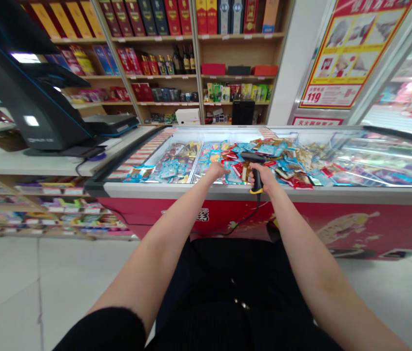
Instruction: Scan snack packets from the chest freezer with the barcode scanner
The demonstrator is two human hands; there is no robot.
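Observation:
My right hand (264, 176) is wrapped round the black handle of a barcode scanner (252, 157) with a yellow butt, held over the freezer's front edge. A cable hangs from the scanner's handle. My left hand (216, 170) is to the left of the scanner, its fingers closed at the edge of a light blue snack packet (232, 175). Beneath and beyond both hands, a heap of blue, red and brown packets (282, 158) fills the middle of the chest freezer (147, 191).
A black checkout terminal (52, 117) stands on the white counter (59, 166) at left. More packets (174, 168) lie in the freezer's left section, beside a white wire divider (194, 163). Shelves (160, 39) of boxes and bottles rise behind. The scanner's cable (244, 222) loops before the red freezer front.

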